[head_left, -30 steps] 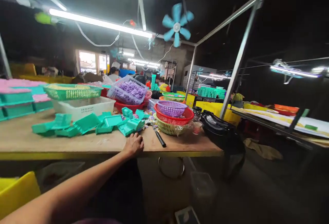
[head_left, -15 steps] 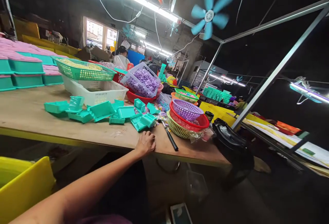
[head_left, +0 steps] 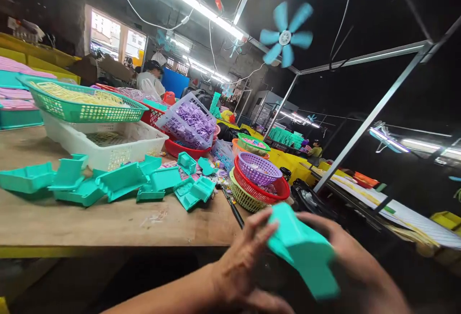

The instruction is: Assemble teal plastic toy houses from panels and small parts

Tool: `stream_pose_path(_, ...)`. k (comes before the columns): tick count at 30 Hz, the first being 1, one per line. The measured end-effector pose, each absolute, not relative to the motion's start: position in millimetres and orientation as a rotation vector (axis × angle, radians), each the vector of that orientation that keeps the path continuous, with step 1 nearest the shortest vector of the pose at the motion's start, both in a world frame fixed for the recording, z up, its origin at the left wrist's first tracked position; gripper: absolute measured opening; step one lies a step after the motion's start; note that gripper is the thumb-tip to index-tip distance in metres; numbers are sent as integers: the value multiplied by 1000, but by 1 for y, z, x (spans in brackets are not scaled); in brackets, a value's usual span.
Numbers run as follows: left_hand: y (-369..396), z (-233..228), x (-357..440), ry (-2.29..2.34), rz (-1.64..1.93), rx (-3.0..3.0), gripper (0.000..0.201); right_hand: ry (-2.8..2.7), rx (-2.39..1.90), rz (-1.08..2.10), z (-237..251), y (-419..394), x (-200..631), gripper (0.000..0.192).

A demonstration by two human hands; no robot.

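Over the table's front edge I hold a teal moulded plastic piece [head_left: 300, 249], angled and smeared by motion. My left hand [head_left: 243, 256] has its fingertips on the piece's left end, with the thumb lower down. My right hand [head_left: 355, 254] wraps the right side, blurred, its fingertips mostly hidden behind the plastic. Several similar teal plastic pieces [head_left: 124, 179] lie in a loose row on the wooden table [head_left: 118, 227]. A black pen-like tool [head_left: 234, 208] lies just beyond my left hand.
Stacked baskets, the top one a purple basket [head_left: 260, 167], stand beyond my hands. A tilted crate of purple parts [head_left: 190, 119], a white bin [head_left: 108, 153] and a green basket [head_left: 82, 107] stand behind the row. A person [head_left: 149, 78] sits farther back; a fan [head_left: 285, 38] hangs overhead.
My left hand has left the tabletop and moved right, onto a teal plastic piece. My right hand has come into view holding that piece. The view has shifted nearer the table.
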State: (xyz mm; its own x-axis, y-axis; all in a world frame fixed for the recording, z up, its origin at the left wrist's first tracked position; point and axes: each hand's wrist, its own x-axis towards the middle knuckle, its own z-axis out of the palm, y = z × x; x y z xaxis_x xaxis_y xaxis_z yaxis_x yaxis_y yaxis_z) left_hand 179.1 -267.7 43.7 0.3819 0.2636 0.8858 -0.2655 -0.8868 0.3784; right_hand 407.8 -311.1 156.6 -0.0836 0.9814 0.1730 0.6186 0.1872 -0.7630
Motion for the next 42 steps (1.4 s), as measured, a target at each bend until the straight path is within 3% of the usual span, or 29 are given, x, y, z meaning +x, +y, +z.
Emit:
stream_pose_path(4,-176,19,122,867,1817,1980,65,-1834,-1361,1019,141,-172,330,55)
stream_pose_path(9,-67,-14,54,1545,1757,2134,51,-1739,-1447,672,117,-51,235,43)
stream_pose_path(14,-29,-62,36,1757,1863,2233,56,-1557,-1348,190,54,-56,206,42)
stream_pose_path(18,-21,-85,42,1885,1750,2396,61,-1769,-1128,-165,-7,-58,214,42)
stream_pose_path(22,-22,-81,41,1954,1627,2396,55,-1675,-1241,-61,-20,-40,228,30)
stream_pose_path(27,-24,-78,35,1977,1525,2431,50,-1683,-1281,58,-13,-32,239,34)
stream_pose_path(28,-24,-79,34,1983,1504,2435,51,-1754,-1285,103,-13,-34,240,40)
stream_pose_path(31,-23,-78,33,1996,1473,2441,55,-1965,-1296,255,-19,-37,247,87)
stream_pose_path(33,-26,-74,34,2001,1483,2456,55,-1998,-1322,318,-23,-38,252,108)
stream_pose_path(38,-38,-56,35,2012,1412,2483,45,-1888,-1355,316,-22,-39,259,99)
stream_pose_path(42,-37,-51,34,1924,1311,2471,51,-1697,-1270,196,-10,-52,257,102)
